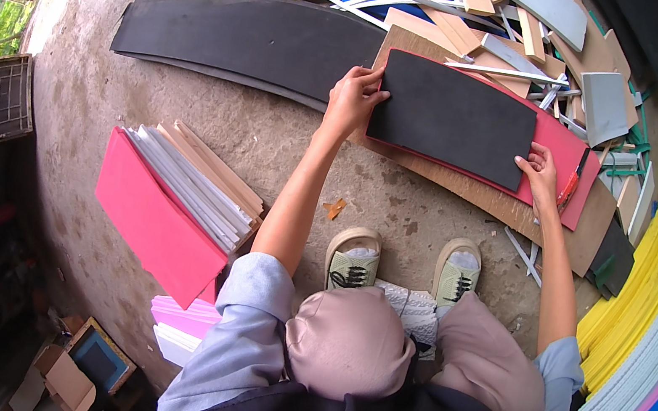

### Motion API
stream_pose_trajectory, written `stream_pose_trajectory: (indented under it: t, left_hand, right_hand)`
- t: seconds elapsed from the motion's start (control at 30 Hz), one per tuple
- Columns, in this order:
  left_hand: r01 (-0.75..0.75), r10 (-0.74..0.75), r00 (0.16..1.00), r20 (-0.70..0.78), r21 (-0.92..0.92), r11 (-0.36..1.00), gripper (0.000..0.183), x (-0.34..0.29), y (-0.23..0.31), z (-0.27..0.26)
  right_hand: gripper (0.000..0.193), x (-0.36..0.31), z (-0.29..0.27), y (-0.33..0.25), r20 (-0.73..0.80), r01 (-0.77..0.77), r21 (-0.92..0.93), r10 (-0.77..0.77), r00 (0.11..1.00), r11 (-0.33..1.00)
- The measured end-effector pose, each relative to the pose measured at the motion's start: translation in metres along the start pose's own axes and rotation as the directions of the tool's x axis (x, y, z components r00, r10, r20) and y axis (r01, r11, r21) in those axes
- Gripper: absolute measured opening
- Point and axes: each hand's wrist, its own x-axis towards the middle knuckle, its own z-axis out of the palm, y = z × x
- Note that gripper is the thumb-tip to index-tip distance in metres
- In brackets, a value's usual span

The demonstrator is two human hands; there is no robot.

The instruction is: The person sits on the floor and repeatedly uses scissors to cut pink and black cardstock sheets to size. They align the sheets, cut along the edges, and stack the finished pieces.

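- Black sheet (455, 110) is lying between your two hands, over a red sheet (563, 137) that is showing past its right end.
- Your left hand (352, 98) is pinching the black sheet's left end between thumb and fingers.
- Your right hand (541, 173) is touching its right end with the fingertips; whether they are clasping it, you cannot tell from this view.
- A red tool (569, 189) is lying just right of that hand.
- A board (479, 197) is sitting under the sheets you are handling.
- Scraps (449, 26) are piling beyond your grip; a long black strip (244, 35) is stretching left of it.
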Motion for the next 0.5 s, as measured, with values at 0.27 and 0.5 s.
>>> stream_pose_trajectory:
  t: [0.27,0.5]
  left_hand:
    - [-0.031,0.030,0.996,-0.083,-0.004,1.000,0.038,-0.0030,-0.0013,0.0034]
    - [0.007,-0.008,0.994,-0.112,-0.008,1.000,0.030,-0.0039,-0.0038,0.0054]
  right_hand:
    - [0.048,-0.0004,0.0001,0.0009,-0.010,0.028,-0.073,-0.029,1.000,0.997]
    - [0.049,0.0005,-0.0026,0.0028,0.028,0.037,-0.066,-0.036,0.999,0.997]
